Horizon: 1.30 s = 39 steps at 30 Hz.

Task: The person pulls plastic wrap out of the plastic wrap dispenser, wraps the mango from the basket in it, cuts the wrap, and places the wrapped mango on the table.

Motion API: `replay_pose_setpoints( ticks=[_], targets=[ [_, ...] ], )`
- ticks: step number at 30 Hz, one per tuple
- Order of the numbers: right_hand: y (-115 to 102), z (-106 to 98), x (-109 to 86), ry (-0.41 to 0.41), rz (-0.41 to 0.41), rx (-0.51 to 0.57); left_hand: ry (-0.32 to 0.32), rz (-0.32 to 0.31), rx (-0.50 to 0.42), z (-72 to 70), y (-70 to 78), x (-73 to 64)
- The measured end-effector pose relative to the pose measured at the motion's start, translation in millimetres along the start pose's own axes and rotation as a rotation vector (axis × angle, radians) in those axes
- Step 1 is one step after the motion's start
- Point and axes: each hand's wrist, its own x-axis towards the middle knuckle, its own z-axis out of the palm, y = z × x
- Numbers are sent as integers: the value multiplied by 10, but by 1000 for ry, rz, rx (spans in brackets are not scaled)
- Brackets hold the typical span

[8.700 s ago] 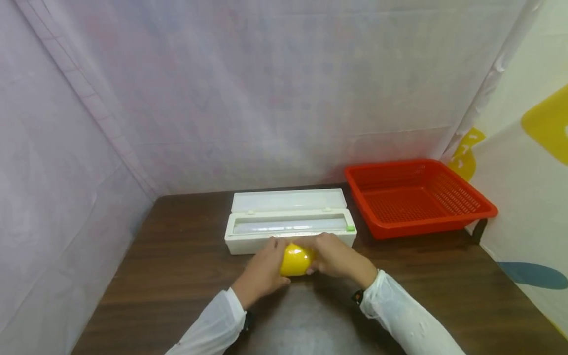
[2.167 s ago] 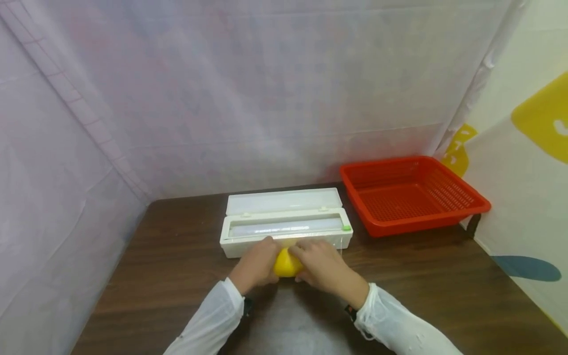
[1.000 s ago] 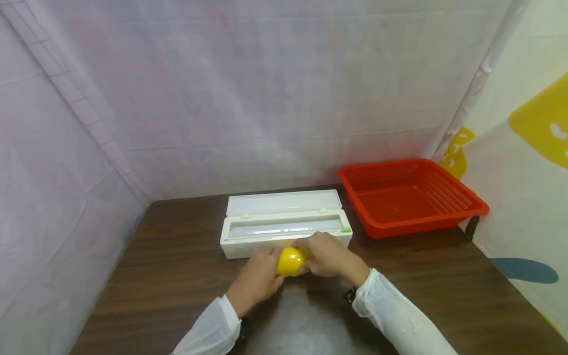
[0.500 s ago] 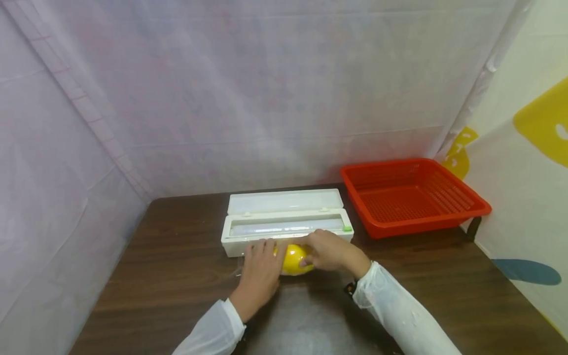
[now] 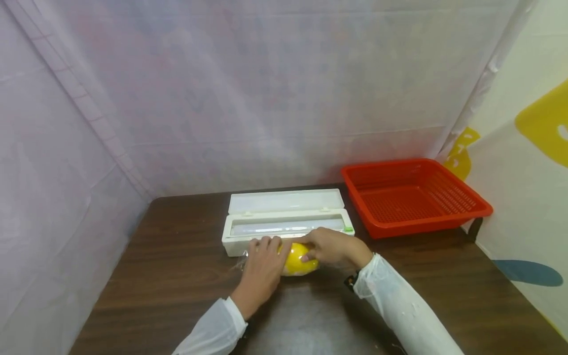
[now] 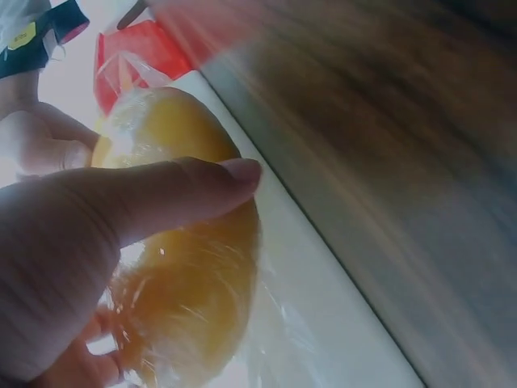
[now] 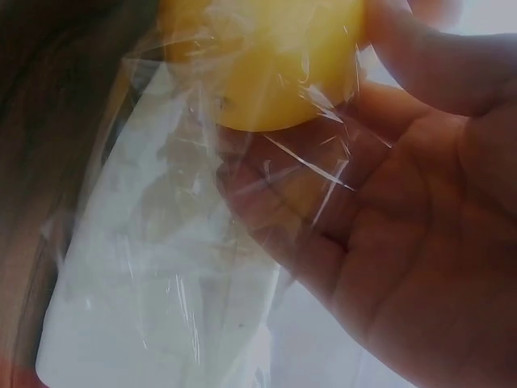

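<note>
- Fruit (image 5: 296, 261): yellow, rounded, in front of the box (image 5: 248, 245), between both hands. Can't tell if it touches the table (image 5: 177, 281).
- Left hand (image 5: 262, 271): at the fruit's left end. Fingers extended forward and slightly spread in the head view; in the left wrist view the thumb (image 6: 190, 194) lies across the fruit, other fingertips at its lower left edge. Fruit sits between thumb and fingers.
- Right hand (image 5: 332, 246): grips the right end. Thumb tip presses on the fruit's face, index reaches over the top; in the right wrist view the other fingers curve in behind the film, below the fruit's end.
- Film (image 7: 137, 267): clear, creased, wrapped over the fruit. Loose sheet hangs off the right end in the right wrist view; wisp pokes out left of the left hand in the head view.
- Box: white, lid (image 5: 286, 200) swung back, roll (image 5: 288, 228) inside, green piece (image 5: 348, 229) at the right end.
- Basket (image 5: 408, 229): red, right of the box, well apart from the fruit.
- Writing: dark strap (image 6: 48, 40) on the right wrist carries a yellow label (image 6: 22, 35); print too blurred to read.
</note>
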Motion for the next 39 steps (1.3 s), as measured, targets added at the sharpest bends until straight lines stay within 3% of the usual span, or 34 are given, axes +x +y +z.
replay_pose_setpoints(
  ticks=[8,10,17,21,26,30,34,39],
  targets=[
    [-1,45,-8,61,-31,1,83,54,43,36,-63,25],
    [7,75,-26,93,-33,10,77,52,32,30,-70,30],
    [49,268,-122,326,-27,0,52,11,-77,38,-61,-11],
    [0,297,-172,479,-33,-125,55,5,-121,56,-71,-29],
    [-127,261,-199,637,-126,-328,97,-1,-171,84,-128,-7],
    [-219,328,-183,615,-163,-438,56,-3,-224,82,-185,22],
    [-252,454,-143,556,-148,-573,-7,-15,-257,49,-221,49],
    [-264,557,-110,554,-127,-690,-63,-36,-302,5,-224,74]
  ],
)
